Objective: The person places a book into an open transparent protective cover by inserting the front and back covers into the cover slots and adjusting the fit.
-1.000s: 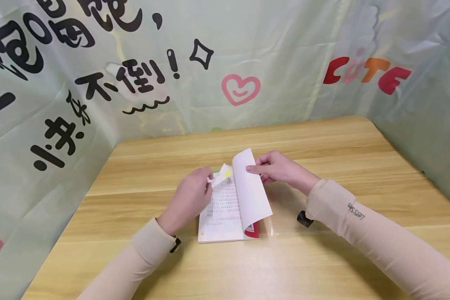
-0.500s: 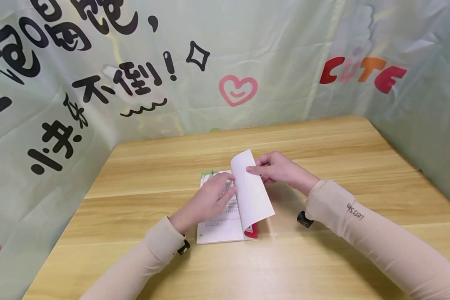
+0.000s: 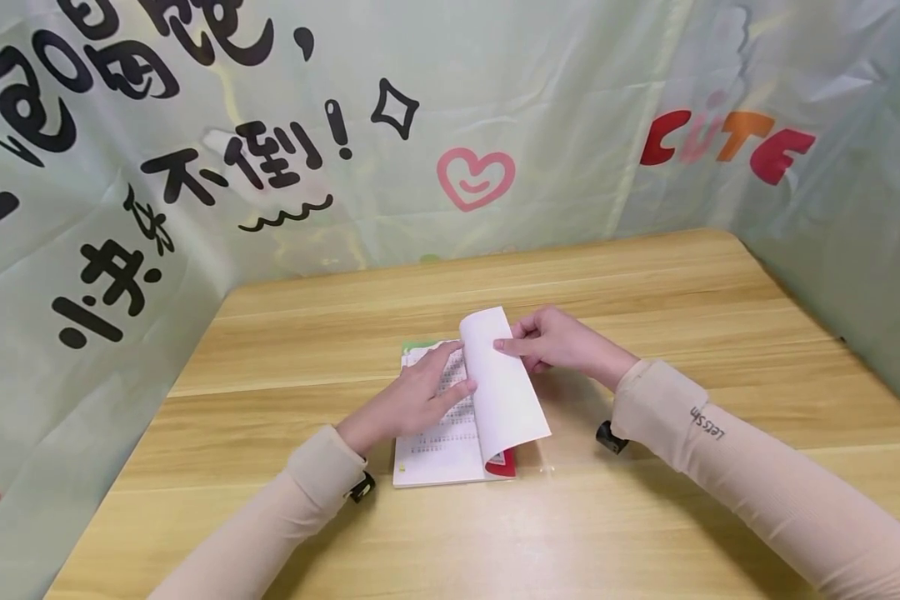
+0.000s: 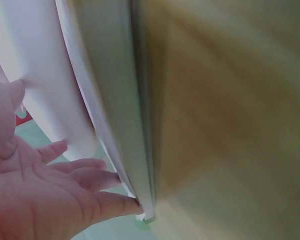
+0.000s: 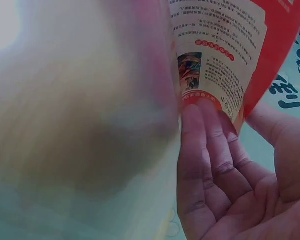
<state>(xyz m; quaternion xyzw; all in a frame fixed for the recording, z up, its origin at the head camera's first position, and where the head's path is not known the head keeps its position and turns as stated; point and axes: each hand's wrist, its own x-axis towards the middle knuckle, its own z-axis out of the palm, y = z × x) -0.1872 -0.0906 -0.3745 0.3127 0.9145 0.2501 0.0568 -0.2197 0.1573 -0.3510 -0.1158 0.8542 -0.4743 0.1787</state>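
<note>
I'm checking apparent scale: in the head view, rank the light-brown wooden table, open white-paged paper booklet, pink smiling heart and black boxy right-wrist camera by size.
Largest to smallest:
Wooden table
Paper booklet
Pink heart
Black camera
No two look alike in size.

Wooden table (image 3: 307,333), pale lettered curtain (image 3: 555,83)

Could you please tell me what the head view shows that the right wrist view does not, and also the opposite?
Only the head view shows the left hand over the open book and the coloured word "CUTE" on the backdrop.

Only the right wrist view shows the small picture on the red cover.

Both share the right hand, part of the red cover, and black lettering behind.
</note>
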